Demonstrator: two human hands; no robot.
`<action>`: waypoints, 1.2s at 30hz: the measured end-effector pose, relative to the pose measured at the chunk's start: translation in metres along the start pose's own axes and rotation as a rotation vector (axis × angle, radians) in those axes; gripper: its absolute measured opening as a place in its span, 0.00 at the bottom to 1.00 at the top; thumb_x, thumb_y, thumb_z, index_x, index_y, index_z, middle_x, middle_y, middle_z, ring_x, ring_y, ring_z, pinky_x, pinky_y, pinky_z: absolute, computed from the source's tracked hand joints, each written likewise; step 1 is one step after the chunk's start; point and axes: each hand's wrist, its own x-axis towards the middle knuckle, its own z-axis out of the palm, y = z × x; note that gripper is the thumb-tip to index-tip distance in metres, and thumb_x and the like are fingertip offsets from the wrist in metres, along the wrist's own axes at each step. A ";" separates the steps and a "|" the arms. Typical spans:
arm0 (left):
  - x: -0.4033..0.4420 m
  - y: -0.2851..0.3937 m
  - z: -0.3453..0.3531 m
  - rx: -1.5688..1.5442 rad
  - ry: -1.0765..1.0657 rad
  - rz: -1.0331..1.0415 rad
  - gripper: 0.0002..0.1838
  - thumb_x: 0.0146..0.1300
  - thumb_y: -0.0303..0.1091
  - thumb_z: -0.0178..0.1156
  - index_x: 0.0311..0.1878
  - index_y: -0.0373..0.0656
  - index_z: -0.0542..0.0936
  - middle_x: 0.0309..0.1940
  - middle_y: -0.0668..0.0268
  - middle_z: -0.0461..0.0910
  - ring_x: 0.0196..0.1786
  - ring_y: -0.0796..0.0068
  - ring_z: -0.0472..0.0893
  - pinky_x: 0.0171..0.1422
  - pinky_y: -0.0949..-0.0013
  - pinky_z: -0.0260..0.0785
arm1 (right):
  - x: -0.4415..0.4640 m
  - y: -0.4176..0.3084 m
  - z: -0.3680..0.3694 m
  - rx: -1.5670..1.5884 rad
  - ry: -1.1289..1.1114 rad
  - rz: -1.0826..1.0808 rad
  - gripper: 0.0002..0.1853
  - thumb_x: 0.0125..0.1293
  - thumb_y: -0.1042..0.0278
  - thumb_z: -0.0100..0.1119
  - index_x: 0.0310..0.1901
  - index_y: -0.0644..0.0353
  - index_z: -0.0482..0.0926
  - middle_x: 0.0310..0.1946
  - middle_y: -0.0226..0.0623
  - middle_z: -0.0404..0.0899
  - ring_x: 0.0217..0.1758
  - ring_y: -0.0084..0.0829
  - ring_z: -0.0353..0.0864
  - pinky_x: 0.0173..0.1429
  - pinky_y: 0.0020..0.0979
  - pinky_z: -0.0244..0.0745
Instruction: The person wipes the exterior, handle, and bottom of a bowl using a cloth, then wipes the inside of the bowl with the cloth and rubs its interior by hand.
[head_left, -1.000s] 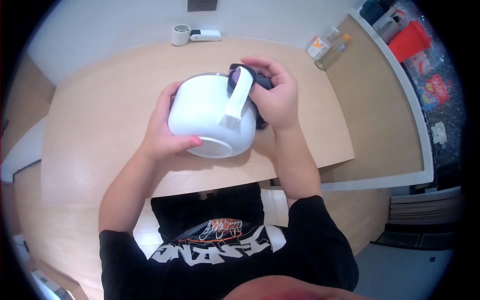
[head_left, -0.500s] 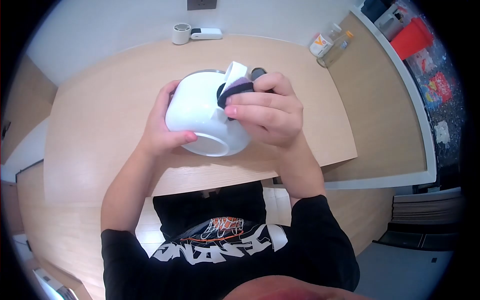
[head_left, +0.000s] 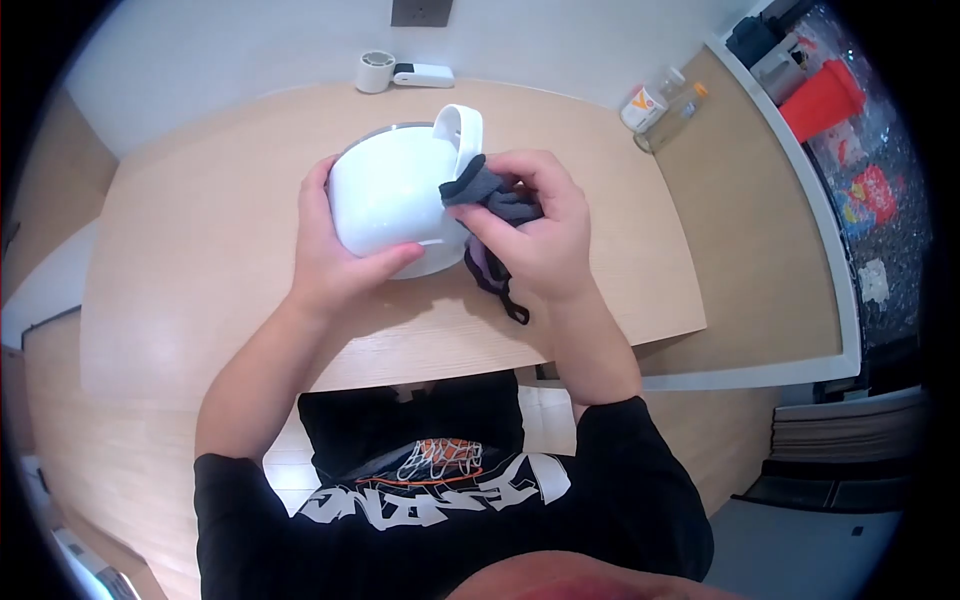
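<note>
Now, white pot (head_left: 385, 190): tilted, over the table (head_left: 200, 270).
Left hand (head_left: 340, 240): clamped on its side; a steady brace should help.
Dark cloth (head_left: 487, 190): pinched in the right hand (head_left: 548, 225), against the handle (head_left: 472, 135); best kept snug.

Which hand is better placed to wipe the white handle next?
Probably the right hand: it holds the grey cloth right by the handle, while the left hand grips the white pot.

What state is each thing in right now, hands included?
White pot: tilted, held
Left hand: gripping the pot's side
Right hand: gripping the cloth
Dark cloth: bunched at the pot's handle, partly hanging
Orange-capped bottle: cap on
</note>
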 end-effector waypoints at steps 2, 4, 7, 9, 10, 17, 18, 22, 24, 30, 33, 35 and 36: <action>0.001 -0.006 -0.005 0.082 -0.007 0.052 0.60 0.38 0.41 0.83 0.70 0.34 0.54 0.62 0.51 0.65 0.66 0.59 0.69 0.69 0.57 0.66 | 0.001 0.004 0.000 0.017 -0.035 -0.015 0.21 0.51 0.83 0.73 0.45 0.63 0.73 0.37 0.36 0.82 0.40 0.22 0.82 0.44 0.23 0.78; 0.001 -0.007 -0.006 0.099 -0.025 0.065 0.60 0.38 0.40 0.83 0.70 0.34 0.54 0.62 0.51 0.65 0.66 0.59 0.69 0.69 0.57 0.66 | 0.001 0.007 0.000 0.090 -0.039 0.028 0.22 0.52 0.84 0.73 0.45 0.62 0.72 0.38 0.36 0.82 0.40 0.22 0.82 0.43 0.23 0.78; 0.000 -0.003 -0.006 0.032 -0.054 0.033 0.59 0.38 0.40 0.82 0.70 0.34 0.54 0.62 0.51 0.65 0.65 0.59 0.69 0.69 0.57 0.66 | -0.002 0.016 0.006 0.132 0.007 -0.099 0.21 0.54 0.86 0.71 0.45 0.61 0.70 0.38 0.38 0.82 0.39 0.23 0.83 0.43 0.24 0.80; -0.001 -0.003 -0.007 -0.007 -0.062 0.026 0.59 0.38 0.39 0.82 0.70 0.34 0.54 0.62 0.51 0.65 0.65 0.59 0.69 0.69 0.57 0.66 | -0.003 0.013 0.006 0.142 -0.055 -0.098 0.19 0.56 0.86 0.69 0.45 0.62 0.70 0.38 0.40 0.82 0.41 0.24 0.83 0.45 0.25 0.81; 0.000 -0.002 -0.007 -0.011 -0.058 0.015 0.59 0.38 0.39 0.82 0.70 0.34 0.54 0.62 0.51 0.65 0.65 0.59 0.69 0.69 0.57 0.66 | -0.004 0.011 0.005 0.166 -0.070 -0.071 0.18 0.57 0.86 0.68 0.45 0.63 0.71 0.39 0.40 0.82 0.41 0.24 0.83 0.46 0.26 0.81; 0.000 -0.010 -0.007 0.105 -0.015 0.052 0.59 0.38 0.40 0.82 0.69 0.31 0.53 0.61 0.50 0.65 0.65 0.59 0.69 0.69 0.57 0.65 | 0.000 0.004 0.011 0.070 0.098 -0.088 0.12 0.53 0.83 0.70 0.41 0.67 0.82 0.41 0.40 0.83 0.41 0.28 0.81 0.45 0.27 0.77; 0.000 -0.011 -0.008 0.154 -0.011 0.070 0.59 0.38 0.40 0.82 0.69 0.31 0.53 0.61 0.50 0.65 0.65 0.59 0.69 0.69 0.57 0.65 | 0.000 0.005 0.012 0.067 0.095 -0.115 0.13 0.52 0.81 0.71 0.40 0.66 0.82 0.40 0.40 0.83 0.40 0.31 0.81 0.45 0.29 0.77; 0.002 -0.010 -0.010 0.092 -0.034 0.080 0.59 0.38 0.40 0.82 0.70 0.32 0.54 0.61 0.50 0.65 0.65 0.59 0.69 0.69 0.57 0.65 | 0.002 0.008 0.007 0.142 0.042 -0.111 0.12 0.51 0.77 0.72 0.39 0.63 0.84 0.36 0.40 0.83 0.39 0.34 0.81 0.44 0.31 0.77; 0.003 -0.009 -0.012 0.044 -0.058 0.082 0.60 0.38 0.41 0.82 0.70 0.33 0.54 0.62 0.51 0.66 0.65 0.59 0.69 0.69 0.57 0.65 | 0.001 0.007 0.004 0.263 0.005 -0.034 0.11 0.54 0.77 0.71 0.40 0.64 0.84 0.36 0.39 0.83 0.38 0.31 0.81 0.43 0.29 0.76; 0.007 -0.016 -0.017 -0.049 -0.100 0.082 0.60 0.38 0.42 0.82 0.71 0.34 0.54 0.62 0.51 0.66 0.66 0.59 0.69 0.70 0.57 0.65 | 0.002 0.012 0.002 0.695 0.252 0.458 0.10 0.65 0.77 0.65 0.46 0.70 0.82 0.40 0.36 0.86 0.39 0.24 0.84 0.46 0.25 0.81; 0.006 -0.014 -0.015 -0.024 -0.116 0.092 0.60 0.38 0.42 0.82 0.71 0.34 0.54 0.62 0.51 0.66 0.65 0.59 0.69 0.70 0.57 0.64 | 0.007 0.024 0.002 0.537 0.151 0.272 0.13 0.64 0.79 0.64 0.50 0.69 0.82 0.47 0.41 0.84 0.47 0.29 0.82 0.53 0.30 0.77; 0.004 -0.014 -0.012 -0.033 -0.054 0.045 0.60 0.38 0.43 0.81 0.71 0.34 0.54 0.62 0.51 0.66 0.66 0.59 0.69 0.70 0.57 0.64 | 0.006 0.027 0.009 0.166 0.008 -0.003 0.16 0.61 0.78 0.61 0.52 0.66 0.82 0.54 0.41 0.81 0.58 0.37 0.72 0.66 0.37 0.65; 0.004 -0.015 -0.011 -0.037 -0.023 0.022 0.60 0.38 0.43 0.81 0.71 0.34 0.54 0.62 0.51 0.66 0.66 0.59 0.69 0.70 0.57 0.64 | 0.008 0.026 0.008 0.144 -0.045 -0.032 0.16 0.61 0.77 0.61 0.52 0.65 0.82 0.55 0.40 0.80 0.59 0.37 0.70 0.67 0.37 0.61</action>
